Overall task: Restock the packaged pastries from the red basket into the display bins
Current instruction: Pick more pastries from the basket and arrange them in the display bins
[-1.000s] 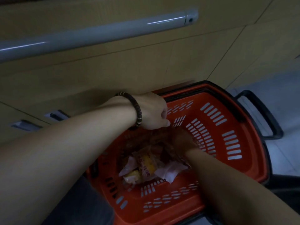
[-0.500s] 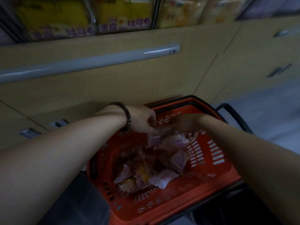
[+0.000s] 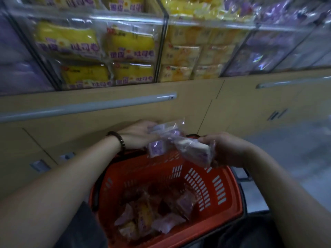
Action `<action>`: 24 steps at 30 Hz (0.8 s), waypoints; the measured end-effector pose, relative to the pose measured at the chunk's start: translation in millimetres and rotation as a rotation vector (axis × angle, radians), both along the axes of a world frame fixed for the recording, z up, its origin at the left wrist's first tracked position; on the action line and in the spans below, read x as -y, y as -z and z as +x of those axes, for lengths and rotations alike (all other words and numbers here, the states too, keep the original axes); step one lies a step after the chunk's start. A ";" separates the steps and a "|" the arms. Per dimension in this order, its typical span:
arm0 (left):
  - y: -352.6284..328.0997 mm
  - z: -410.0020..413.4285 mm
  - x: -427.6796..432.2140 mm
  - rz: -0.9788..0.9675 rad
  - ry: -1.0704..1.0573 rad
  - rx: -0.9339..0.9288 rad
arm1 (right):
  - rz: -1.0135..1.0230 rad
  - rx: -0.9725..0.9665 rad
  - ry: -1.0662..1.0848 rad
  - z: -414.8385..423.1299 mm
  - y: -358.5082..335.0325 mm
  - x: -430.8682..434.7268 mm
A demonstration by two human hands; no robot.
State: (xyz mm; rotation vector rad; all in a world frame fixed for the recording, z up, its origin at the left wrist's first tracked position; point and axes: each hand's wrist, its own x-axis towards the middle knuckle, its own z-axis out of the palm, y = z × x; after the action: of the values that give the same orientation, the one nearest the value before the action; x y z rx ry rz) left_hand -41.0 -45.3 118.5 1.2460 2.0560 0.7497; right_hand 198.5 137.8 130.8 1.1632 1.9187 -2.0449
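Note:
The red basket (image 3: 220, 210) sits low in front of me with several wrapped pastries (image 3: 152, 215) left in its bottom. Above its far rim my left hand (image 3: 138, 135), with a dark bead bracelet at the wrist, grips purple-wrapped pastry packets (image 3: 158, 145). My right hand (image 3: 227, 149) holds another purple-and-white packet (image 3: 193, 151) just beside them. Clear display bins run along the top: yellow packs (image 3: 96, 51) in the left-middle bin, pale yellow packs (image 3: 193, 56) in the middle, purple packs (image 3: 268, 49) on the right.
A wooden cabinet front (image 3: 179, 108) with a long silver handle (image 3: 86, 108) stands between the basket and the bins. Another purple-filled bin (image 3: 16, 65) is at far left. Grey floor (image 3: 295, 158) lies to the right. The basket's black handle (image 3: 243, 174) hangs at its right side.
Both hands have risen out of the basket holding purple packets. The view has tilted upward, so the display bins now fill the top.

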 end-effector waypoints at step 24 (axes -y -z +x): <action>-14.3 64.4 -20.5 0.318 -0.264 0.742 | 0.442 -0.234 0.219 -20.1 -19.7 45.6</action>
State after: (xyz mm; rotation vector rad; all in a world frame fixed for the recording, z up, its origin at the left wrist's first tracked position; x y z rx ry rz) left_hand 23.4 -24.8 132.9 0.6793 1.5191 1.4508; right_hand 178.3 92.2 150.6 1.3182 2.5591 -1.9912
